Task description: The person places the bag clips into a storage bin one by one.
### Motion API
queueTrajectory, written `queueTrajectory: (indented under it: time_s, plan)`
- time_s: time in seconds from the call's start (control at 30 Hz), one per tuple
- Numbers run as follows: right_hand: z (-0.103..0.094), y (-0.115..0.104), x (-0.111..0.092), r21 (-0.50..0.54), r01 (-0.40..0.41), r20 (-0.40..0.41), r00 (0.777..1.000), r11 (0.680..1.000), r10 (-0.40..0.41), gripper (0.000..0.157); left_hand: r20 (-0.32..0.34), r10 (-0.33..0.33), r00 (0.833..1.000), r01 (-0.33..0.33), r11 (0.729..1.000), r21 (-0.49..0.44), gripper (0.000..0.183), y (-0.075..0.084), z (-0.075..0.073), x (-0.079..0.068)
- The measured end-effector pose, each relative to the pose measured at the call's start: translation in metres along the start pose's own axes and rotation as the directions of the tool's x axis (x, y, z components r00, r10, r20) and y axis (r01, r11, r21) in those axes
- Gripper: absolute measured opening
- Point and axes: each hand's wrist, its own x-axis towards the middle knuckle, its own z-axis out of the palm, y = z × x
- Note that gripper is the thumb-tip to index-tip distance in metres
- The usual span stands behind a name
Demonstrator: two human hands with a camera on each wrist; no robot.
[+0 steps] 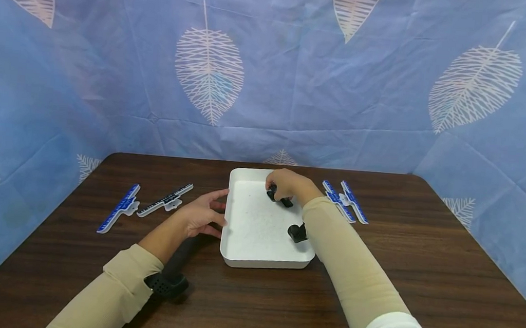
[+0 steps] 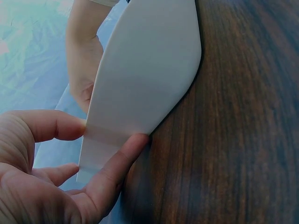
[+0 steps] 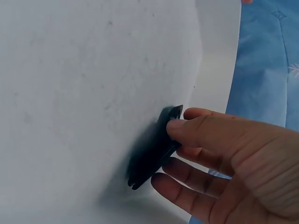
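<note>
Black clip [image 3: 152, 156]: my right hand [image 1: 288, 182] is pinching it near one end, inside the tray [image 1: 264, 263], far right; probably light, stiff, smooth; best gripped mid-edge. Left hand [image 1: 202, 215]: fingers extended, touching the tray's left wall.

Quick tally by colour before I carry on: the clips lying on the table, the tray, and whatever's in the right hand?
Blue-and-white clips: 3
Black-and-white clip: 1
White tray: 1
Black item in the right hand: 1
Total: 6
</note>
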Motion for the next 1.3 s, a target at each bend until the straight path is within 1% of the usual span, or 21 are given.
queueTrajectory:
  time_s: [0.17, 0.3, 0.4, 0.57, 0.77, 1.0, 1.1, 1.3]
  plan:
    - [0.002, -0.002, 0.001, -0.011, -0.039, 0.0, 0.999, 0.999, 0.039, 0.039, 0.006, 0.002, 1.0, -0.002, 1.0, -0.001, 0.095, 0.0, 0.0, 0.001]
    - [0.001, -0.004, 0.0, 0.015, -0.082, 0.008, 0.997, 0.996, 0.082, 0.049, 0.005, 0.0, 1.0, 0.0, 1.0, 0.0, 0.094, 0.001, 0.001, 0.001]
    - [0.0, -0.004, -0.001, 0.032, -0.094, 0.007, 0.996, 0.995, 0.093, 0.054, 0.006, -0.001, 1.0, 0.001, 1.0, 0.003, 0.094, 0.001, 0.001, 0.001]
    - [-0.004, -0.003, -0.004, 0.042, -0.078, -0.011, 0.997, 0.996, 0.079, 0.056, 0.016, 0.008, 1.0, -0.008, 1.0, 0.011, 0.094, 0.002, 0.002, 0.001]
    - [-0.011, -0.003, -0.012, 0.065, -0.063, -0.026, 0.998, 0.996, 0.065, 0.057, 0.015, 0.004, 1.0, -0.004, 1.0, 0.008, 0.094, 0.003, 0.001, 0.0]
    - [-0.019, -0.004, -0.024, 0.003, 0.022, -0.097, 0.995, 1.0, -0.022, 0.053, 0.009, 0.003, 1.0, -0.003, 1.0, 0.018, 0.094, 0.003, 0.002, 0.0]
    - [-0.021, -0.007, -0.028, 0.005, 0.044, -0.097, 0.994, 0.999, -0.043, 0.053, 0.011, 0.001, 1.0, -0.001, 1.0, 0.02, 0.094, 0.002, 0.002, -0.001]
    - [-0.021, -0.011, -0.037, -0.032, 0.063, -0.094, 0.993, 0.998, -0.065, 0.053, 0.004, 0.004, 1.0, -0.004, 1.0, 0.019, 0.094, 0.0, 0.001, -0.001]
